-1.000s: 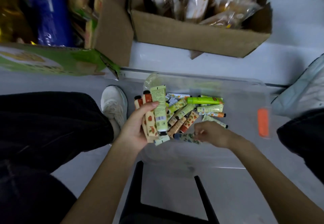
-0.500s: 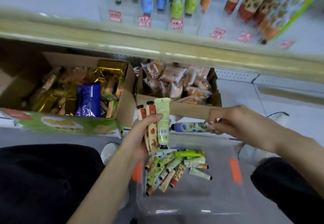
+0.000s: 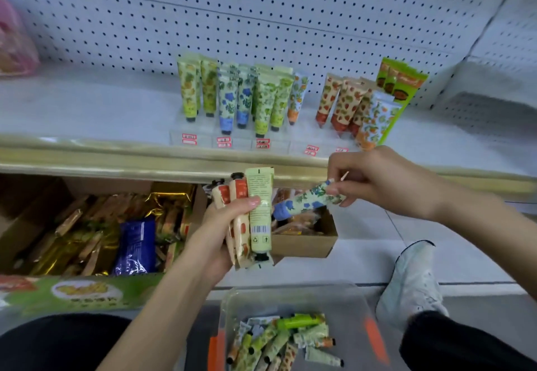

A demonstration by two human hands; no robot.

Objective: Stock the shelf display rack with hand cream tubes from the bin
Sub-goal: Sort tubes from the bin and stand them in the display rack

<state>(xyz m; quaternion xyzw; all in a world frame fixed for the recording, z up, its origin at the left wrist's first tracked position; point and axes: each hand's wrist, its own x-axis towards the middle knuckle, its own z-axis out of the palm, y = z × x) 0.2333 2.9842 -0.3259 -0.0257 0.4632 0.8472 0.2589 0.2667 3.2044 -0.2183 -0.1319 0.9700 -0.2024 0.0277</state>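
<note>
Below shelf [image 3: 116,158] | left hand [image 3: 220,225] grips tube bundle [image 3: 260,216] | right hand [image 3: 377,181] pinches blue-flower tube [image 3: 302,200]

snack boxes [image 3: 96,225], white shoe [image 3: 412,280], pegboard [image 3: 261,22]

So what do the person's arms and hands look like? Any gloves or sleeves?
No gloves: the left hand and right hand are both bare. The forearms are bare too, with no sleeves in view, and no watch, ring or bracelet shows. Lower down you can see black trousers and a pale trainer.
</note>
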